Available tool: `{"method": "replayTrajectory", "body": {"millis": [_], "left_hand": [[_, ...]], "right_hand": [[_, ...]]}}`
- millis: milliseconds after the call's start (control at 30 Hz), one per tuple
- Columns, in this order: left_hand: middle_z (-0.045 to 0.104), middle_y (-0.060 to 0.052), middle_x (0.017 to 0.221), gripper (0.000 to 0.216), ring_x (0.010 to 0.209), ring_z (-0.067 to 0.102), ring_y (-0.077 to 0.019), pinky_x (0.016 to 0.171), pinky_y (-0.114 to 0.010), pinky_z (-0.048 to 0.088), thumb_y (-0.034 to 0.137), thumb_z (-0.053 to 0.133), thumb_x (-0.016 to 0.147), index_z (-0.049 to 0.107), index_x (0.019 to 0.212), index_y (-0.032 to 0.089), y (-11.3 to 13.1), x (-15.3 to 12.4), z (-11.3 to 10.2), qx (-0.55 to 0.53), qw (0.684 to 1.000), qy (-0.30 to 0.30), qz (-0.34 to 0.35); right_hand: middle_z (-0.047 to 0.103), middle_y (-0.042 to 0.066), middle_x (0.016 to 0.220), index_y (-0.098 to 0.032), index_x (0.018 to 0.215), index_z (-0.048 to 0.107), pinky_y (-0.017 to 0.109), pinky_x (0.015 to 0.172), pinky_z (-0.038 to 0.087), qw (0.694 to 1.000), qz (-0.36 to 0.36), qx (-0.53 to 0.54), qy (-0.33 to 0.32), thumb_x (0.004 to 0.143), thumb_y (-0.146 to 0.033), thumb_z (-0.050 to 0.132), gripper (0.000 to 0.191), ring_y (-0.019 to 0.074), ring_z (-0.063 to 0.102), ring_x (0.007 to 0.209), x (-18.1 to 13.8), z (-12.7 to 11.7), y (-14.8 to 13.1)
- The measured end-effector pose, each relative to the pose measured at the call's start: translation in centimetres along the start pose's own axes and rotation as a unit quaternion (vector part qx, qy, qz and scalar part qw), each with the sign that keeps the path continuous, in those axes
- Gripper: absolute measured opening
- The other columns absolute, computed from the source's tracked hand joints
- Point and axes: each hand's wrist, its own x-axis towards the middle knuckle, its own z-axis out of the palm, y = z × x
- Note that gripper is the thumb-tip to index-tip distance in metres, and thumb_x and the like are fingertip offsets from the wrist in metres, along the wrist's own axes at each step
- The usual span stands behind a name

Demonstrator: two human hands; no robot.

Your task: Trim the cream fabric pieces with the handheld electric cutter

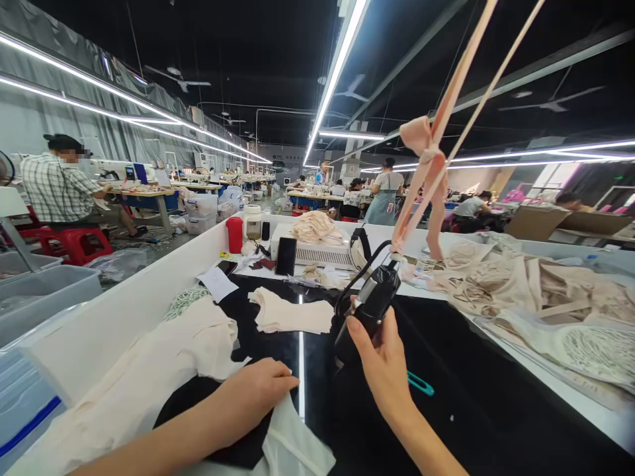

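My right hand [381, 360] is wrapped round a black hand-held tool [370, 307] with a black cord, which hangs from pink straps [431, 165] tied in a knot above the table. My left hand [258, 390] lies curled, knuckles up, on a cream garment [163, 370] at the near left of the glossy black worktable [471, 390]. A black piece of cloth [233, 449] lies under my left wrist. A small stack of folded cream pieces [290, 314] sits just beyond my left hand.
A heap of cream lace garments [540, 297] fills the right side. A teal clip [421, 383] lies by my right wrist. At the far end stand a white box [310, 251], a phone [286, 256], a red cup [235, 235]. Other workers sit at distant tables.
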Motion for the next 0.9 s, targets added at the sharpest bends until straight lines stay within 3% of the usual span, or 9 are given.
{"method": "replayTrajectory", "body": {"millis": [100, 167, 267, 367, 467, 600, 700, 767, 900], "left_hand": [[0.068, -0.002, 0.096, 0.032, 0.085, 0.065, -0.0183, 0.075, -0.025, 0.053, -0.001, 0.054, 0.100, 0.072, 0.114, 0.022, 0.1, 0.2, -0.2, 0.059, 0.998, -0.032, 0.005], [0.065, -0.002, 0.093, 0.030, 0.081, 0.062, -0.0187, 0.068, -0.027, 0.047, -0.006, 0.056, 0.095, 0.070, 0.100, 0.020, 0.3, 0.3, -0.7, 0.096, 0.994, -0.053, 0.002], [0.065, -0.002, 0.092, 0.031, 0.079, 0.060, -0.0180, 0.063, -0.029, 0.041, -0.013, 0.060, 0.085, 0.064, 0.083, 0.018, 1.0, 0.6, -1.5, 0.115, 0.992, -0.049, 0.011], [0.065, 0.000, 0.091, 0.033, 0.079, 0.060, -0.0159, 0.063, -0.028, 0.040, -0.015, 0.059, 0.082, 0.061, 0.080, 0.018, 1.9, 1.3, -2.6, 0.091, 0.995, -0.014, 0.042], [0.066, 0.001, 0.090, 0.031, 0.078, 0.060, -0.0149, 0.064, -0.026, 0.040, -0.010, 0.057, 0.089, 0.064, 0.084, 0.019, 3.5, 2.1, -4.1, 0.056, 0.993, 0.045, 0.098], [0.067, 0.000, 0.099, 0.025, 0.078, 0.061, -0.0125, 0.066, -0.021, 0.044, 0.005, 0.053, 0.103, 0.070, 0.096, 0.022, 5.7, 2.6, -6.6, -0.004, 0.987, 0.093, 0.133], [0.066, 0.001, 0.099, 0.025, 0.076, 0.062, -0.0101, 0.068, -0.017, 0.049, 0.017, 0.054, 0.111, 0.074, 0.099, 0.025, 6.3, 2.2, -8.2, -0.067, 0.987, 0.104, 0.107], [0.065, 0.000, 0.098, 0.029, 0.076, 0.063, -0.0095, 0.071, -0.016, 0.052, 0.022, 0.050, 0.115, 0.077, 0.104, 0.027, 5.8, 1.8, -8.9, -0.092, 0.981, 0.135, 0.102], [0.065, -0.002, 0.100, 0.026, 0.082, 0.064, -0.0118, 0.079, -0.020, 0.056, 0.031, 0.058, 0.112, 0.082, 0.102, 0.031, 3.2, 0.6, -8.4, -0.137, 0.962, 0.233, 0.041]], "right_hand": [[0.070, 0.008, 0.125, -0.026, 0.137, 0.064, 0.045, 0.097, 0.055, 0.996, -0.041, -0.061, 0.054, 0.086, -0.059, 0.083, 0.064, 0.0277, 0.066, 0.112, 1.0, -2.0, 0.0], [0.067, 0.008, 0.127, -0.026, 0.142, 0.062, 0.045, 0.097, 0.054, 0.982, -0.102, -0.062, 0.148, 0.084, -0.052, 0.087, 0.069, 0.0265, 0.066, 0.112, 1.2, -3.4, 0.0], [0.069, 0.004, 0.103, -0.025, 0.117, 0.071, 0.038, 0.086, 0.055, 0.945, -0.229, -0.040, 0.230, 0.086, -0.033, 0.087, 0.036, 0.0208, 0.067, 0.091, 0.3, -5.0, 0.1], [0.072, 0.002, 0.084, -0.025, 0.098, 0.075, 0.032, 0.071, 0.056, 0.970, -0.232, -0.044, 0.058, 0.095, -0.031, 0.078, 0.007, 0.0192, 0.069, 0.074, -1.3, -4.9, 0.1], [0.076, 0.004, 0.084, -0.025, 0.097, 0.078, 0.031, 0.068, 0.056, 0.985, -0.026, -0.017, -0.168, 0.101, -0.054, 0.068, 0.031, 0.0201, 0.070, 0.074, -2.5, -2.8, 0.1], [0.074, 0.005, 0.084, -0.021, 0.092, 0.078, 0.032, 0.077, 0.055, 0.908, 0.192, 0.158, -0.338, 0.093, -0.080, 0.064, 0.061, 0.0210, 0.070, 0.083, -3.9, 0.7, 0.3], [0.067, 0.004, 0.072, -0.020, 0.077, 0.074, 0.035, 0.080, 0.053, 0.824, 0.272, 0.281, -0.410, 0.087, -0.092, 0.057, 0.075, 0.0216, 0.067, 0.076, -5.2, 2.3, 0.4], [0.060, 0.003, 0.061, -0.019, 0.069, 0.069, 0.035, 0.076, 0.051, 0.792, 0.290, 0.305, -0.442, 0.084, -0.099, 0.050, 0.083, 0.0194, 0.060, 0.066, -5.7, 2.6, 0.3], [0.050, -0.005, 0.057, -0.020, 0.070, 0.060, 0.025, 0.061, 0.038, 0.821, 0.324, 0.267, -0.387, 0.062, -0.096, 0.078, 0.078, 0.0095, 0.042, 0.054, -5.1, 2.1, 0.0]]}}
